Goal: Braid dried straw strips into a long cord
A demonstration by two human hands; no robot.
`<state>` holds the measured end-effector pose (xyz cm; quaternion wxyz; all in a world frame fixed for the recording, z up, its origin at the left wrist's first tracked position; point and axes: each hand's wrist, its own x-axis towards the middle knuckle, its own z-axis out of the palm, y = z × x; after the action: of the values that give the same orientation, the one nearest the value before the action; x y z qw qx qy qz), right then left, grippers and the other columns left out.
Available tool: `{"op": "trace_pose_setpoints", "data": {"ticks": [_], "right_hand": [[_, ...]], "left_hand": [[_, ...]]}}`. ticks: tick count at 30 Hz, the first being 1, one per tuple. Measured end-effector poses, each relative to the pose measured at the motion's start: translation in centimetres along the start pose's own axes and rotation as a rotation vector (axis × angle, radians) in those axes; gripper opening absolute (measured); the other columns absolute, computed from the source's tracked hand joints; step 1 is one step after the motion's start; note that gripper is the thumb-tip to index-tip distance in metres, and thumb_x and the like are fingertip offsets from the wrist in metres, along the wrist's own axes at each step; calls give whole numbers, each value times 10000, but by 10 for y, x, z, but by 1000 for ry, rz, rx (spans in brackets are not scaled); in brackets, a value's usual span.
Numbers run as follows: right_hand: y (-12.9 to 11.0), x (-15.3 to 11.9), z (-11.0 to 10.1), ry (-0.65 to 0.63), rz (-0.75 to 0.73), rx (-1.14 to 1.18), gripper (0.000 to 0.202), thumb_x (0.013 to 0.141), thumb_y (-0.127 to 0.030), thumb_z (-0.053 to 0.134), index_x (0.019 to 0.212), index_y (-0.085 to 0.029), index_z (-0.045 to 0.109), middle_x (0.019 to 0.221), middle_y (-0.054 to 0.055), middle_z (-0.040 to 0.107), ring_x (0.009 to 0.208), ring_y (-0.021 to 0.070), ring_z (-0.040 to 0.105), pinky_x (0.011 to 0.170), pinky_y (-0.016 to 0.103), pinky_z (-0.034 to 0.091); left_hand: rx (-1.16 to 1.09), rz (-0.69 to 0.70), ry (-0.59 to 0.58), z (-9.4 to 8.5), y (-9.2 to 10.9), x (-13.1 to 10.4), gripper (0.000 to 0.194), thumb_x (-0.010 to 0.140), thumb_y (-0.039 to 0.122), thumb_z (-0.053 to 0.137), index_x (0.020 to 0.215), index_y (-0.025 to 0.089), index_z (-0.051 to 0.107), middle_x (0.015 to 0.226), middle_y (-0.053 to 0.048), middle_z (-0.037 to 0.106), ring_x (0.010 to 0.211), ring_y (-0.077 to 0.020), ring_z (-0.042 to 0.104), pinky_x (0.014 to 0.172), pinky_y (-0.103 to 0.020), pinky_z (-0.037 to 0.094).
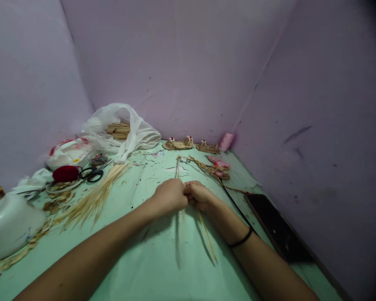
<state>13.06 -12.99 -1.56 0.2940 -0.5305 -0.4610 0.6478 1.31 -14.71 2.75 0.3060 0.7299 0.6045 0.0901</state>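
My left hand (171, 194) and my right hand (199, 195) meet over the middle of the green tabletop, both with fingers closed on thin straw strands (208, 238). Loose strand ends hang below the hands toward me. Above them a twisted length of straw cord (178, 166) runs away from my left hand to a bend on the table. From that bend the braided straw cord (203, 166) continues right into a small coiled heap. The fingertips are close together, and exactly how the strands cross between them is hidden.
Left lie a bundle of loose straw (97, 194), black-handled scissors (94, 173), dark red yarn (65, 173), a white plastic bag (138, 131) and a white bowl (14, 225). Small woven slippers (179, 144) and a pink thread spool (226, 142) stand at the back. A dark phone (277, 228) lies right.
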Motion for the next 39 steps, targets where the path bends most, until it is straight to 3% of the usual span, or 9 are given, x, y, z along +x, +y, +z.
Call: {"op": "trace_pose_setpoints", "data": {"ticks": [5,9,11,19,23,26,32,36,39], "right_hand": [[-3,-1,-7,-120,17,58,50,567,-173,527,542,-132,515,354,-82,311,335,28,164,365,195,86],[-4,-2,-10,-140,2,124,10,561,-134,529,562,-124,526,436,-41,462,350,28,285,369,176,167],[-4,-1,-10,-149,-29,110,10,555,-118,530,564,-121,527,469,-31,497,358,23,289,369,171,168],[3,5,-6,114,-252,-548,26,552,-115,536,552,-132,555,537,22,581,488,94,466,454,197,305],[-4,-11,2,344,-362,-964,128,571,-146,533,632,-146,646,609,71,637,562,143,517,490,231,298],[-11,-24,11,397,-336,-1147,153,595,-195,535,636,-140,672,638,116,653,560,159,530,486,247,275],[-18,-38,23,297,-337,-1198,194,612,-156,492,651,-132,681,604,86,639,500,111,480,462,227,243],[-22,-34,11,185,-331,-1098,155,617,-196,527,638,-143,671,549,25,589,524,97,462,464,203,252],[-23,-24,-1,257,-281,-862,193,666,-269,514,636,-131,644,546,17,569,518,94,466,465,193,284]], "left_hand": [[-418,-183,73,-24,-17,20,148,641,229,506,629,113,596,397,4,480,339,-78,392,375,-193,282],[-768,-305,-271,-12,-26,32,106,631,143,511,573,82,576,438,-16,500,338,-43,379,335,-153,225],[-835,-314,-354,-6,-29,35,103,623,120,518,550,77,577,442,-11,494,342,-31,375,330,-140,219],[-422,-333,-159,0,-20,30,173,531,141,547,393,138,444,279,42,325,271,-51,279,321,-188,189],[-394,-314,-93,5,-16,27,167,525,152,525,394,151,422,256,44,293,269,-63,272,324,-199,199],[-439,-326,-81,7,-15,25,174,532,158,520,396,149,413,256,43,286,273,-59,267,323,-192,188],[-498,-225,-118,-1,-20,24,138,512,172,517,397,137,448,257,36,322,254,-55,267,305,-192,186],[-473,-124,-144,-5,-31,31,112,499,193,526,417,136,475,272,44,341,253,-53,264,300,-192,183],[-536,-66,-178,-3,-40,38,101,495,215,546,459,129,509,326,40,391,282,-48,276,304,-189,177]]}}
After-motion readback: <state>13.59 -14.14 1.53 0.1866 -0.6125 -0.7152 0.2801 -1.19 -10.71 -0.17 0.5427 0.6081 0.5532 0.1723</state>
